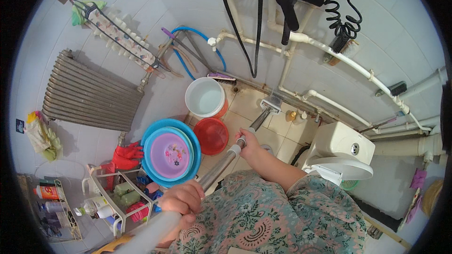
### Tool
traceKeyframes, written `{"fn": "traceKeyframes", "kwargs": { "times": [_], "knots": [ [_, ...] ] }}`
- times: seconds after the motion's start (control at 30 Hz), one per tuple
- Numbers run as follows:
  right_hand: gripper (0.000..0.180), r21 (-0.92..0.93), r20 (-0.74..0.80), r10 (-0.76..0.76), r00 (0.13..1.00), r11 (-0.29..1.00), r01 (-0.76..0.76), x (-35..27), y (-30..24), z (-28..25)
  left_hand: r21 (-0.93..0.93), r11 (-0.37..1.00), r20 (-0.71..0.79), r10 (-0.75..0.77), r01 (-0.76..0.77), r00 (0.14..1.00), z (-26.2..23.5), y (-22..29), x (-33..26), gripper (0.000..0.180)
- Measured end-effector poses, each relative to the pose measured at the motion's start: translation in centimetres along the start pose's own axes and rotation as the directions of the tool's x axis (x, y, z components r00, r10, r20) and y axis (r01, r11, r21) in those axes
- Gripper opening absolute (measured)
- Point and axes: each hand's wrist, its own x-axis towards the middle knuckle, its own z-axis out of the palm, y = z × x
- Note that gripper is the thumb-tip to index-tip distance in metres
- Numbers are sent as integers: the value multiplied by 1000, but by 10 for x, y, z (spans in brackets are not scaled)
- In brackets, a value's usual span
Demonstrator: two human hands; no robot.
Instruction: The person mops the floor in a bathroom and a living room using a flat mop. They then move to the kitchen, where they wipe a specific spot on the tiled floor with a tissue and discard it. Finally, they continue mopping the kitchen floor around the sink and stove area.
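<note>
A long-handled mop (217, 169) slants across the view, its light grey end blurred at the bottom and its head (271, 103) low over the tiled floor near the far wall. My left hand (181, 201) is wrapped round the handle near its upper end. Farther along, my right hand (248, 142) grips the same handle by a pale collar. Above the mop head hangs a black faucet (286, 11). What looks like a thin stream of water runs down from it onto the head.
Left of the mop stand a white bucket (205, 98), a red basin (211, 136) and stacked blue and purple basins (170, 154). A white rack (120, 207) holds bottles. At right is a toilet (341, 148); two small bottles (295, 117) stand by the far wall. A radiator (92, 95) hangs left.
</note>
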Motion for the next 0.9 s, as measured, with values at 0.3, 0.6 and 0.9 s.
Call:
{"fn": "traceKeyframes", "kwargs": {
  "times": [0.3, 0.6, 0.9],
  "knots": [
    [9, -96, 101, 23, 995, 995, -13, 18, -35, 33, -60, 996, -29, 65, -67, 997, -1, -27, 54, 19],
    [10, -24, 26, -91, 996, 996, 91, 39, -37, 43, -93, 993, 27, 72, -70, 997, -8, -38, 78, 32],
    [9, -70, -107, -216, 970, 975, 209, 187, -61, -69, 33, 697, -699, 528, -717, 482, -3, 129, 42, 27]
  ]
}}
